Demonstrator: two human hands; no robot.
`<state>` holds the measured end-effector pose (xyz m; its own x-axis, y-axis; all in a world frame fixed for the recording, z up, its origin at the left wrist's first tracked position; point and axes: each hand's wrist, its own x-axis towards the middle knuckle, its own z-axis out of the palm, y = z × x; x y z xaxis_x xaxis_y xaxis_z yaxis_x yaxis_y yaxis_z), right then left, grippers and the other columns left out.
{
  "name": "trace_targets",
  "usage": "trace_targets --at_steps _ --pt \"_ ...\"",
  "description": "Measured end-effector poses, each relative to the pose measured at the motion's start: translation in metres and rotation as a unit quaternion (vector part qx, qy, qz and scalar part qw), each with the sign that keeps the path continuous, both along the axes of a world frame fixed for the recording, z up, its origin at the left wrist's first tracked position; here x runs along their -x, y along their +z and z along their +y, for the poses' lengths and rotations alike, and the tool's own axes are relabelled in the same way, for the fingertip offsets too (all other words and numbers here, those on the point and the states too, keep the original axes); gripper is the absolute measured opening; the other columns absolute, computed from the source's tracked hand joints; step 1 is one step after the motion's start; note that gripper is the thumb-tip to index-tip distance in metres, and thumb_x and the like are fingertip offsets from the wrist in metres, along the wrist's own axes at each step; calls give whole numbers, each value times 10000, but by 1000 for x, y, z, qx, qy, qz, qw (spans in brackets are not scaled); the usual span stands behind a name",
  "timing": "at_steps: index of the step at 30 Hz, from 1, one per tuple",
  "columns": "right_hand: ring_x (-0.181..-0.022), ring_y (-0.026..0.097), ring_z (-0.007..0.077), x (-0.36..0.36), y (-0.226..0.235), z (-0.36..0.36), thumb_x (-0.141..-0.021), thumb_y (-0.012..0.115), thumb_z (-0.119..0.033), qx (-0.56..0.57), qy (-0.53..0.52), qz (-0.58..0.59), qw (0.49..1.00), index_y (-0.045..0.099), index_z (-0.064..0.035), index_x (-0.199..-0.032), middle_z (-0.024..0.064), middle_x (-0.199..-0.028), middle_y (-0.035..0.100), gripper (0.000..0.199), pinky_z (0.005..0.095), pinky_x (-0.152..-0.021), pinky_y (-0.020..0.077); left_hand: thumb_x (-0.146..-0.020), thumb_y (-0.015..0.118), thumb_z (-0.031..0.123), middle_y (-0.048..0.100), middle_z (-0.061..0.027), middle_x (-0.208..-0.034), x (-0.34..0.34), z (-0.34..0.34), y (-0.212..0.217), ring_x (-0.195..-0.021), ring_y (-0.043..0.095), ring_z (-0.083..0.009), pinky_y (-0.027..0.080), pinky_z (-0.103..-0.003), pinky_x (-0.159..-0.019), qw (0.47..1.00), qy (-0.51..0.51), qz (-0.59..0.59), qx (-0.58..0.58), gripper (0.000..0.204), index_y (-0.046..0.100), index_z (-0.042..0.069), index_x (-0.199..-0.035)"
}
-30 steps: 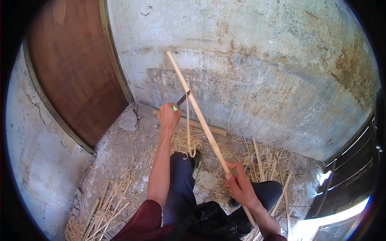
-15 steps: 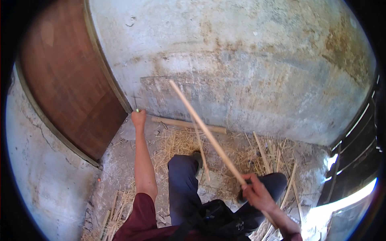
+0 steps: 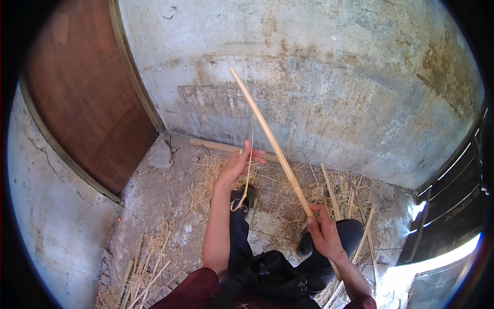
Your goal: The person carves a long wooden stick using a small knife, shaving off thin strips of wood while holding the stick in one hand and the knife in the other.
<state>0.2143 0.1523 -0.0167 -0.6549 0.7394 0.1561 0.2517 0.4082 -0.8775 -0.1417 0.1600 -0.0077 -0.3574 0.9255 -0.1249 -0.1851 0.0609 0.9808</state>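
Note:
My right hand (image 3: 325,234) is closed around a long, pale wooden stick (image 3: 267,136) near its lower end. The stick slants up and to the left in front of the wall. A thin, pale strip (image 3: 248,180) hangs below the stick's upper part, its lower end curled. Beside this strip is my left hand (image 3: 237,167), with fingers stretched out and apart. The strip crosses in front of the fingers; whether they touch it I cannot tell. A small greenish spot shows at my left hand, too small to name.
A thick pale pole (image 3: 213,145) lies along the foot of the stained wall (image 3: 334,103). Straw (image 3: 203,180) and several split sticks (image 3: 332,190) litter the floor, with more sticks (image 3: 136,262) at lower left. A brown door (image 3: 87,98) stands left; dark slats (image 3: 447,206) are at right.
My left hand has come right from beside the door frame to the hanging strip, and its fist has opened. The stick stands a little steeper, and the strip's lower end is now curled.

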Motion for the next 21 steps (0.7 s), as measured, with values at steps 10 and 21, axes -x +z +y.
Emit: trace_targets --at_steps 10,21 --pt "-644 577 115 -11 -10 7 -1106 531 -87 68 -13 -11 998 490 -30 -1424 58 -712 627 326 292 -624 473 -1095 587 554 687 -6 -794 12 5 -5 -447 297 -20 236 -248 -440 993 44 -37 -106 608 710 -12 -1280" --pt "-590 463 53 -8 -9 4 -1121 528 -109 38 21 -18 999 464 -46 -1465 -9 -705 546 355 234 -553 394 -1109 627 415 768 -45 -982 4 13 -4 -476 311 -14 235 -244 -451 997 23 -5 -79 457 708 -8 -1261"
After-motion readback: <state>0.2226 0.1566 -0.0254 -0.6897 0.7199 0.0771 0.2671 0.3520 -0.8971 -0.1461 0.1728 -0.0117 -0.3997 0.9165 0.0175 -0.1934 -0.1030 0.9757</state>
